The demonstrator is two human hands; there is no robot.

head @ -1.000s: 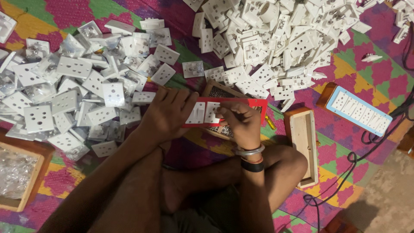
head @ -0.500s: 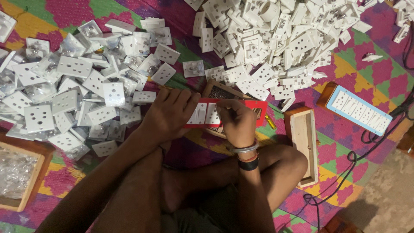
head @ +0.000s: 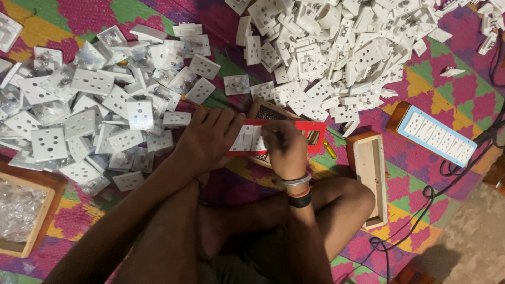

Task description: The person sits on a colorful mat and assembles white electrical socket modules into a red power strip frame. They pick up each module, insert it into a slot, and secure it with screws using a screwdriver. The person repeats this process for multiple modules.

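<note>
Little has moved since a second ago: right hand (head: 284, 150) stays pinched on a white plastic switch module (head: 251, 139) in the flat red rectangular frame (head: 310, 134) above the lap; left hand (head: 208, 141) lies flat, steadying it. Best pressed squarely while braced. Two heaps of white socket plates (head: 94, 115), two wooden trays (head: 371, 179), one blue-edged switch panel (head: 436, 134).

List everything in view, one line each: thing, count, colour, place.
socket plates: many, white, heaped at left
socket parts: many, white, piled at top right
red frame: one, red, centre, under both hands
wooden box: one, light wood, right of knee
switch panel: one, white and blue, far right
wooden tray: one, brown, lower left
cable: black, right
patterned mat: multicoloured, underneath
left hand: on frame
right hand: on frame
</note>
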